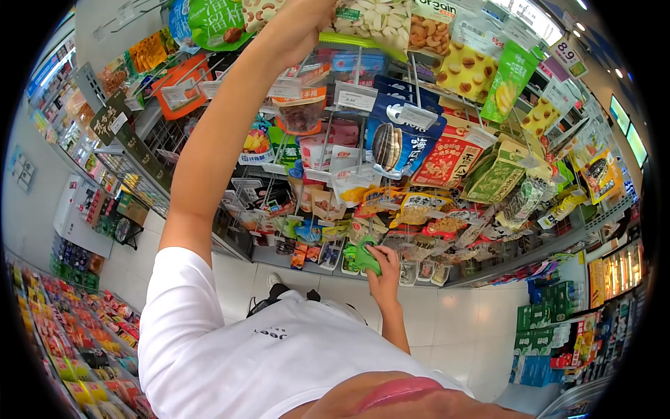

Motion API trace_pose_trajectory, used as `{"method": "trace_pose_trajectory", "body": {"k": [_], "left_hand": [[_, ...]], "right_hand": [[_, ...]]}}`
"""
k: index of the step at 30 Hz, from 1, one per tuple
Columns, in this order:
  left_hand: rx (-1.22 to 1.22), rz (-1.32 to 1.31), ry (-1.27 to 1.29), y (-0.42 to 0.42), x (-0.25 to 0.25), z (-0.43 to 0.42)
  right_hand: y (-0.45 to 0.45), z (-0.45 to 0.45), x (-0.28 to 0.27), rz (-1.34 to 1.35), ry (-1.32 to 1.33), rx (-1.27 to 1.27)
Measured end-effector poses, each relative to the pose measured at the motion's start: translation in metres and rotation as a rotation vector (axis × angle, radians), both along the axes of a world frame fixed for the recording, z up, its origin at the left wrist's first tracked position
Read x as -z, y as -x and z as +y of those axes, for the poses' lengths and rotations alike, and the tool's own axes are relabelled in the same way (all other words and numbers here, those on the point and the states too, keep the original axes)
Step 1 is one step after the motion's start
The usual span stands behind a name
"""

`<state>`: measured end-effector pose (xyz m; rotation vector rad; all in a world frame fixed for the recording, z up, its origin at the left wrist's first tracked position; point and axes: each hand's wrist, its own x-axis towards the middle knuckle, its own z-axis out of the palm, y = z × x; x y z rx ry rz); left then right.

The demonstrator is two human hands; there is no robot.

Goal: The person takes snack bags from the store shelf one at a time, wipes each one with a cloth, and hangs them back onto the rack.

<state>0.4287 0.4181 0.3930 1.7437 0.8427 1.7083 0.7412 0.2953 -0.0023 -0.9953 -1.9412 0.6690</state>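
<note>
Holding a green thing (pixel 368 257), the right grip (pixel 385 276) is closed around one side of it, low down in front of the white tubs (pixel 426 272). The green thing looks soft, floppy and light, so I think it would squash easily. A good place to hold it is the thick, bunched part by the fingers. I can't tell just what it is.

Up high, the left grip (pixel 306 26) is right beside a bag of pale nuts (pixel 373 26). The picture cuts off its fingers, so I can't tell if it is pinching the bag. That bag looks light and maybe a bit slippery, with hard nuts inside. The top corners would be good to hold.

Next to it, a cashew bag (pixel 430 35) shows curvy nuts. A yellow bag (pixel 471 63) has round brown nuts on its front. Below, a blue bag (pixel 401 133) shows a big stripy seed, and a clear bag (pixel 301 115) has dark brown bits. What's in the white tubs is too small to tell.
</note>
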Motion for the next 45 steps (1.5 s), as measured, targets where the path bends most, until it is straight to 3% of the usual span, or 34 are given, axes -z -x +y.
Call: {"method": "trace_pose_trajectory", "body": {"k": [4, 9, 13, 16, 20, 22, 23, 26, 29, 32, 38, 45], "left_hand": [[-0.037, 0.015, 0.214, 0.0, 0.01, -0.025], [0.156, -0.096, 0.209, -0.001, 0.052, -0.065], [0.358, -0.366, 0.321, -0.017, 0.105, -0.089], [0.495, -0.687, 0.486, -0.04, 0.158, -0.115], [0.59, -0.847, 0.636, -0.064, 0.221, -0.147], [0.717, -0.911, 0.643, -0.074, 0.249, -0.154], [0.668, -0.891, 0.66, -0.077, 0.262, -0.156], [0.519, -0.914, 0.768, -0.074, 0.305, -0.162], [0.376, -0.736, 0.802, -0.08, 0.314, -0.17], [0.372, -0.639, 0.798, -0.09, 0.325, -0.172], [0.428, -0.681, 0.747, -0.09, 0.349, -0.17], [0.358, -0.283, 0.694, -0.094, 0.349, -0.175]], "right_hand": [[0.004, 0.001, 0.004, 0.002, -0.035, 0.023], [-0.003, 0.005, 0.003, 0.11, 0.003, 0.137], [-0.004, 0.007, -0.004, 0.331, 0.146, 0.2], [-0.003, 0.003, 0.001, 0.661, 0.411, 0.27], [0.004, 0.002, -0.024, 1.053, 0.61, 0.267], [0.007, 0.003, -0.04, 1.137, 0.642, 0.294], [0.008, 0.001, -0.045, 1.18, 0.657, 0.306], [0.008, -0.007, -0.047, 1.128, 0.603, 0.332], [0.003, -0.011, -0.042, 0.486, -0.066, 0.327], [0.018, -0.012, -0.091, 0.095, -0.406, 0.061], [0.05, -0.026, -0.084, 0.021, -0.506, -0.034], [0.046, -0.008, -0.093, 0.007, -0.509, 0.006]]}}
